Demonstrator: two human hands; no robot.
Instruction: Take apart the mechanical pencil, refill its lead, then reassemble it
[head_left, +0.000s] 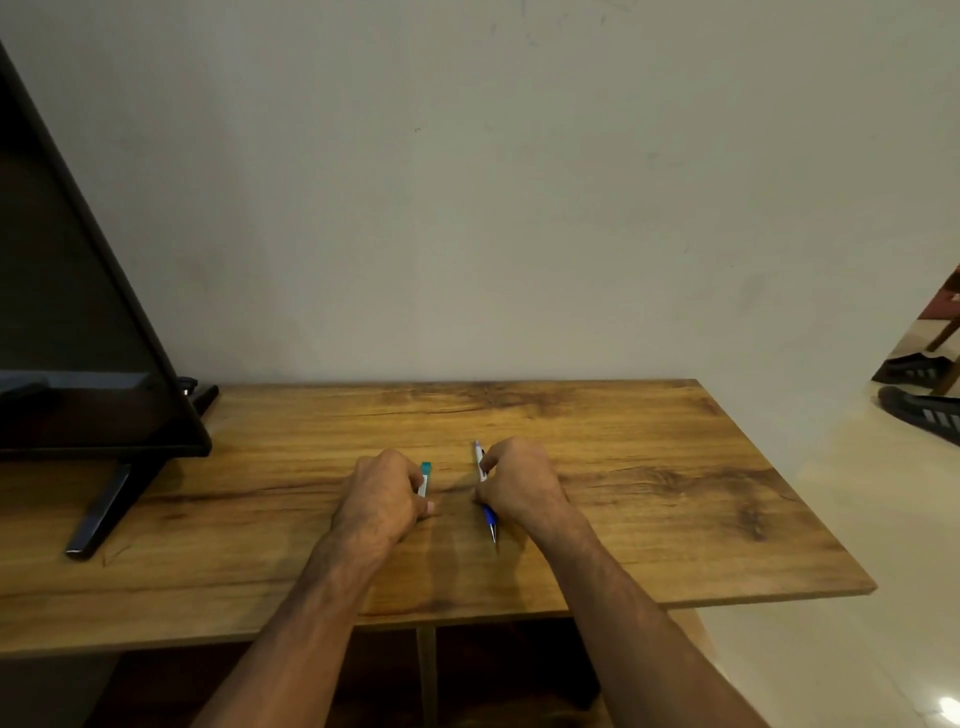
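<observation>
On the wooden table, my right hand is closed around a mechanical pencil. Its white upper barrel sticks out beyond the fingers toward the wall, and its blue grip and metal tip point back toward me. My left hand is closed around a small clear lead tube with a teal cap, cap end toward the wall. Both hands rest low on the tabletop, a short gap apart. The fingers hide the middle of each object.
A black monitor on a black stand fills the left end of the table. A plain wall rises right behind the table. The table's right edge drops to a pale tiled floor, where dark sandals lie.
</observation>
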